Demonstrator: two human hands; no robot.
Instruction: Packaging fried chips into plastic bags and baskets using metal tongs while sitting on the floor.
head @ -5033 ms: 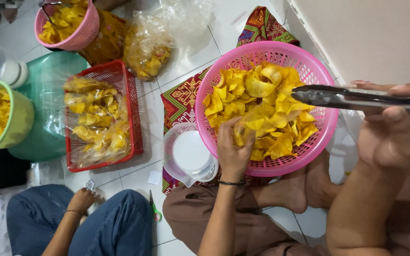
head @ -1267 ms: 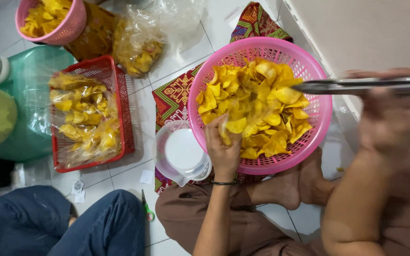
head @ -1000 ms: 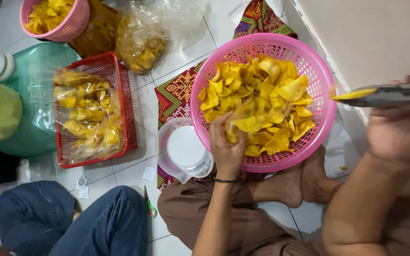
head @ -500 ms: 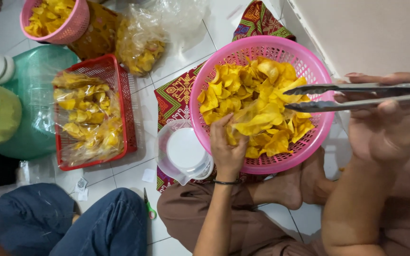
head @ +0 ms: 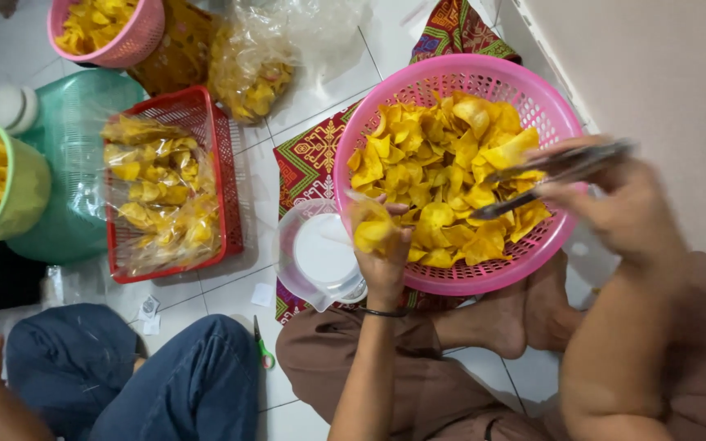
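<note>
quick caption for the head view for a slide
Left hand holds a small clear bag of chips beside the pink basket while right hand dips metal tongs in.

Left hand, forearm extended forward, fingers curled shut; right hand, blurred, fingers pinched, elbow bent.

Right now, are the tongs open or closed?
Open: the metal tongs in the right hand show two arms apart over the chips.

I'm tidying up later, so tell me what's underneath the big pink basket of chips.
A patterned woven cloth lies under the pink basket, showing left and behind it. Anything beneath the basket's middle is covered.
</note>
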